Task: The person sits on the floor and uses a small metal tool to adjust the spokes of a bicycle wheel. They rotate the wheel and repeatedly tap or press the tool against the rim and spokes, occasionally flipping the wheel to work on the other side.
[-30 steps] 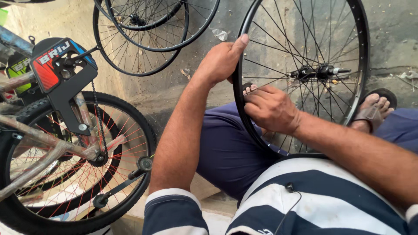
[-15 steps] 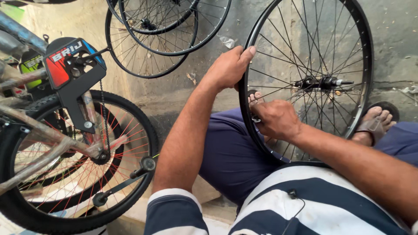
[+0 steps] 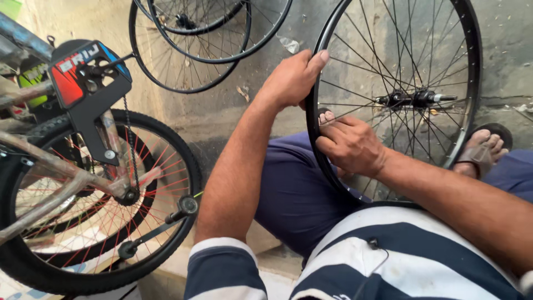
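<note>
A bare black bicycle wheel rim with thin spokes and a metal hub stands upright between my knees. My left hand grips its left edge, fingers curled over the rim. My right hand is inside the wheel at the lower left, fingers pinched on a spoke close to the rim. Whether a small tool sits in that hand is hidden. My blue trousers and striped shirt fill the foreground.
A bicycle with a tyred rear wheel with red spokes, a chain guard and a stand stands at left. Two bare rims lean on the wall at top. My sandalled foot rests on the concrete floor behind the wheel.
The view has shifted slightly, so everything sits a bit right and lower. My left hand stays on the rim; my right hand's fingers work at the same spot on the spokes.
</note>
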